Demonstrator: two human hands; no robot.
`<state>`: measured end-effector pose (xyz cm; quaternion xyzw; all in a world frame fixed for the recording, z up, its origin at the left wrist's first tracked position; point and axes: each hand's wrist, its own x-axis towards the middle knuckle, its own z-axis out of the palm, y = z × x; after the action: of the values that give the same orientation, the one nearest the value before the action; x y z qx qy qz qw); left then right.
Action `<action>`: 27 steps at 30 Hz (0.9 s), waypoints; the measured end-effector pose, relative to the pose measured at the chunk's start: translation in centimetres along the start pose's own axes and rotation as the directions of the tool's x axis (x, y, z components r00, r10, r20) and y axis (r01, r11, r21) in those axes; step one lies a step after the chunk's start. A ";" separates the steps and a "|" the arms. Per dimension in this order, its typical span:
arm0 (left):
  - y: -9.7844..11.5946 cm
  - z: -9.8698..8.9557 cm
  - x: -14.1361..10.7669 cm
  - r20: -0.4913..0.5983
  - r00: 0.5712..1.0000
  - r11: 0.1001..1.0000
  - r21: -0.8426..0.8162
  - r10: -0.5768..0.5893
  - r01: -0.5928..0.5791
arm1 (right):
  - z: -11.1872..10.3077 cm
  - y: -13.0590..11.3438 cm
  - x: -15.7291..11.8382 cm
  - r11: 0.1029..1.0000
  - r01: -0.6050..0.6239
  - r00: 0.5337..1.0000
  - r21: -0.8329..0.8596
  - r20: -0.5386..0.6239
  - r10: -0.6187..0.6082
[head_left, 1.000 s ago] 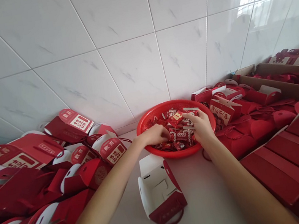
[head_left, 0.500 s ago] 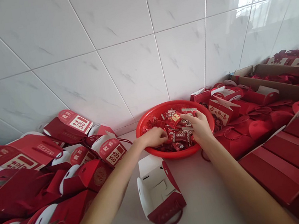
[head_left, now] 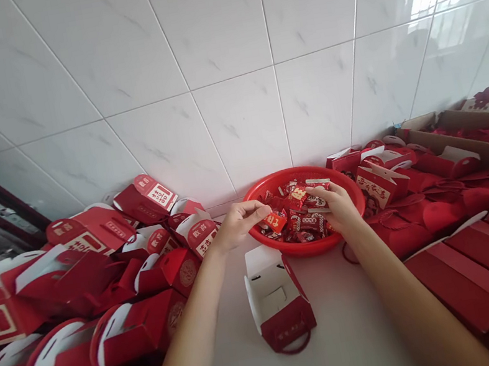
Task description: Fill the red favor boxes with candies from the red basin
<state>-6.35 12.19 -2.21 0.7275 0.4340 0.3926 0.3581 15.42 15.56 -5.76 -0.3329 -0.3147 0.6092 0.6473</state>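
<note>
Between the thumb and fingers of my left hand (head_left: 241,224) is a red wrapped candy (head_left: 276,221) with gold print, lifted at the left rim of the red plastic basket (head_left: 261,249). My right hand (head_left: 339,207) is inside the basket's right side, fingers closed around a dark red candy packet with whitish edges (head_left: 318,201). Several other wrapped candies (head_left: 312,221) lie in the basket. Just in front of it stands a red gift box (head_left: 281,303) with its lid flaps up, a white inside and a dark cord handle. A folded flap shows on its floor.
Red gift boxes (head_left: 93,235) are piled along the left. More red boxes (head_left: 381,184) and flat red cartons (head_left: 481,267) lie to the right, with a brown cardboard box (head_left: 465,122) behind. A white tiled wall (head_left: 239,127) rises behind the white tabletop (head_left: 346,329).
My left hand has come up out of the candies towards the basket's left rim, now with a red candy in its fingers. My right hand stays in the basket. The view has swung slightly left.
</note>
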 end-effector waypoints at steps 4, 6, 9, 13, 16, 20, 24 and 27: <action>1.7 -0.9 -2.9 0.086 0.994 0.998 0.027 -0.061 0.059 | 0.3 -0.2 -0.4 0.998 -0.035 0.997 -0.047 0.069 0.038; 2.3 -1.1 -4.1 0.190 0.976 0.991 0.088 -0.112 0.096 | 0.6 -0.2 -0.8 0.997 -0.037 0.995 -0.066 0.089 0.043; 2.8 -1.1 -5.3 0.376 0.904 0.964 0.236 -0.205 0.121 | 1.3 -0.1 -1.6 0.993 -0.062 0.989 -0.100 0.127 0.074; 3.3 -0.9 -6.0 0.425 0.864 0.922 0.374 -0.268 0.102 | 2.4 -0.4 -3.0 0.985 -0.087 0.971 -0.146 0.210 0.117; 3.8 -1.2 -6.3 0.241 0.950 0.916 0.389 -0.198 0.092 | 3.0 -0.9 -4.0 0.981 -0.058 0.949 -0.188 0.294 0.112; 4.2 -1.0 -6.3 -0.129 0.989 0.961 0.256 -0.072 0.104 | 3.5 -1.5 -5.1 0.969 0.018 0.902 -0.247 0.421 0.091; 4.0 0.0 -5.9 -0.223 0.973 0.986 0.137 -0.063 0.095 | 4.0 -1.6 -5.7 0.932 0.142 0.863 -0.333 0.504 0.049; 3.8 0.7 -5.7 -0.141 0.984 0.991 0.071 -0.105 0.116 | 4.1 -1.4 -5.8 0.915 0.168 0.842 -0.367 0.536 0.061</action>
<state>-6.17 5.49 -0.75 0.6871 0.5125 0.4038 0.3197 12.56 9.96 -2.26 -0.2650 -0.6102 0.5817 0.4680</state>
